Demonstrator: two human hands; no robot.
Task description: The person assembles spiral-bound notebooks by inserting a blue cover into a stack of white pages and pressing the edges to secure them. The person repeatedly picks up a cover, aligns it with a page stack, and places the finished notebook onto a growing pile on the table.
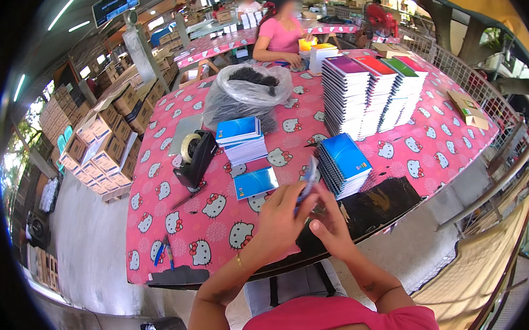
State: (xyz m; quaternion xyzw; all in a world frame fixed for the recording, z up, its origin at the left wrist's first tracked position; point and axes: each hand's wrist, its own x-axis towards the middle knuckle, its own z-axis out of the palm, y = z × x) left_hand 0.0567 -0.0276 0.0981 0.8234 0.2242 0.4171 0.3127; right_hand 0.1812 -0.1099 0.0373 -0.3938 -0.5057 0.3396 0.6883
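Note:
In front of me, a small notebook (308, 181) is held up nearly edge-on, its upper part blurred. My left hand (281, 217) is closed on it from the left, and my right hand (331, 224) grips its lower part, thumb toward me. To the right stands a pile of blue spiral-bound notebooks (345, 157), black coils along its left side. A single blue notebook (256, 183) lies flat left of my hands. Behind it rises a stack of blue-covered pads (240, 139) with no coils visible. Fingers partly hide the held notebook, so its binding is unclear.
A black tape dispenser (196, 160) stands at left, near pens (167, 252). Behind are a plastic bag of black coils (249, 86) and tall notebook stacks (347, 99). Across the table (160, 214), a co-worker (282, 37) handles notebooks. Cartons (101, 148) fill the left background.

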